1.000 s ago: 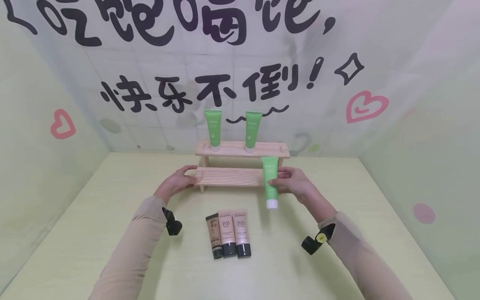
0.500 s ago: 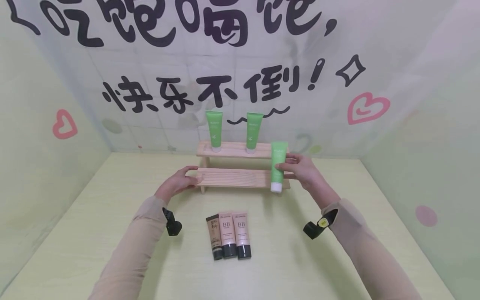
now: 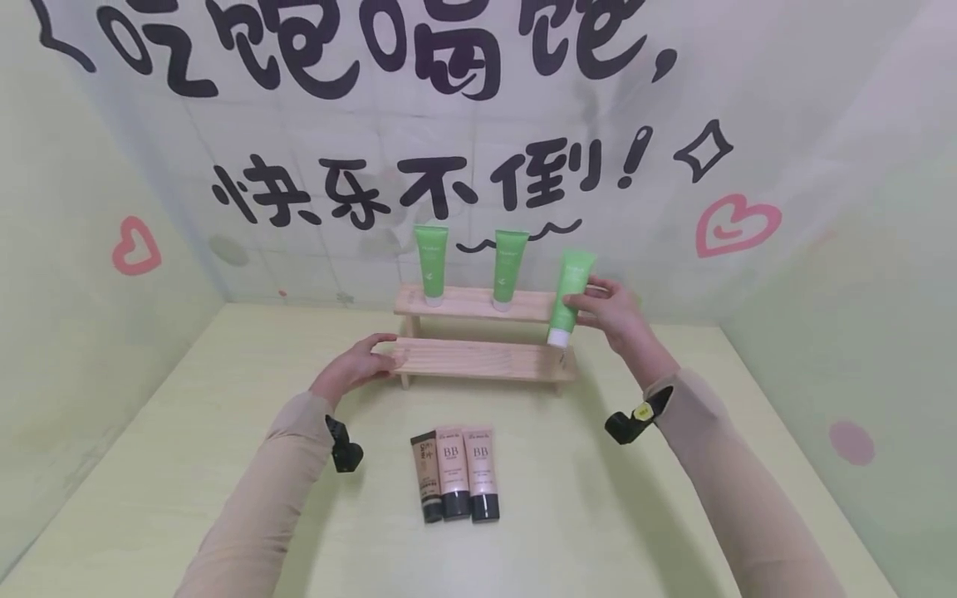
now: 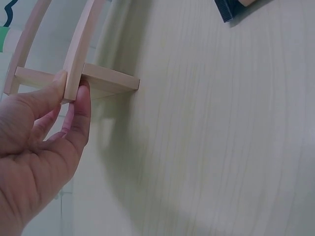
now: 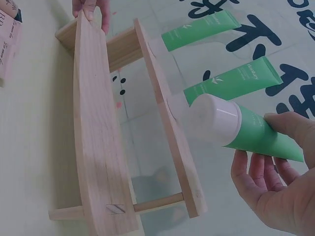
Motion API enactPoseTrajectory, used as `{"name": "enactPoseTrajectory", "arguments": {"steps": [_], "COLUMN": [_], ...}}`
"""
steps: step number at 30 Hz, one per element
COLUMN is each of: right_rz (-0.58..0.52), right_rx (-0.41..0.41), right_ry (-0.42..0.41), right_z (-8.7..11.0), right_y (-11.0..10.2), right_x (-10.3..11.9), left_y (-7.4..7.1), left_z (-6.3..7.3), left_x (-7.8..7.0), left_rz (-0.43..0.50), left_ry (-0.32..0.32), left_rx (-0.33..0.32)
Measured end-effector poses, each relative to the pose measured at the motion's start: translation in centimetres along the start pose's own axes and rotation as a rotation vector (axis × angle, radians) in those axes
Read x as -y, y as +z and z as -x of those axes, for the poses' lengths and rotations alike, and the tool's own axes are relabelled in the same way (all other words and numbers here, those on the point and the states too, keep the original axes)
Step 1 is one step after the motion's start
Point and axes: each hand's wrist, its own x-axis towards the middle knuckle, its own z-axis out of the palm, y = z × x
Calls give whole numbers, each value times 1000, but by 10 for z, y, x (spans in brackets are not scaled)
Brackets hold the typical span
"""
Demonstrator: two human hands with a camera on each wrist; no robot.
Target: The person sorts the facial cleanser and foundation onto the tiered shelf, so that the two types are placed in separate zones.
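A two-tier wooden rack point(image 3: 478, 359) stands at the back of the table. My left hand point(image 3: 359, 364) pinches the left end of its lower shelf, thumb on top and fingers beneath, as the left wrist view shows. My right hand point(image 3: 615, 314) holds a green squeeze tube point(image 3: 574, 286) by its body, white cap down and slightly tilted, in front of the upper shelf's right end. Two matching tubes stand on their caps on the upper shelf, the left tube point(image 3: 431, 262) near its left end and the other tube point(image 3: 509, 266) right of the middle.
Two pink BB cream tubes point(image 3: 468, 473) and a brown tube point(image 3: 428, 477) with a black cap lie side by side on the table point(image 3: 553, 531) in front of the rack. A wall point(image 3: 314, 266) with printed black writing rises close behind the rack.
My right hand has lifted the green tube from before the lower shelf up to the upper shelf's right end, tilting it a little. My left hand keeps its hold on the rack.
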Motion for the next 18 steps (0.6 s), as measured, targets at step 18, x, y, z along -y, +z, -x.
{"name": "enactPoseTrajectory", "arguments": {"steps": [18], "right_rz": [34], "right_rx": [-114], "right_ry": [-48], "right_z": [-28], "right_y": [-2], "right_x": [14], "left_y": [1], "left_z": [-4], "left_x": [2], "left_rz": [36], "left_ry": [-11], "left_rx": [-22]}}
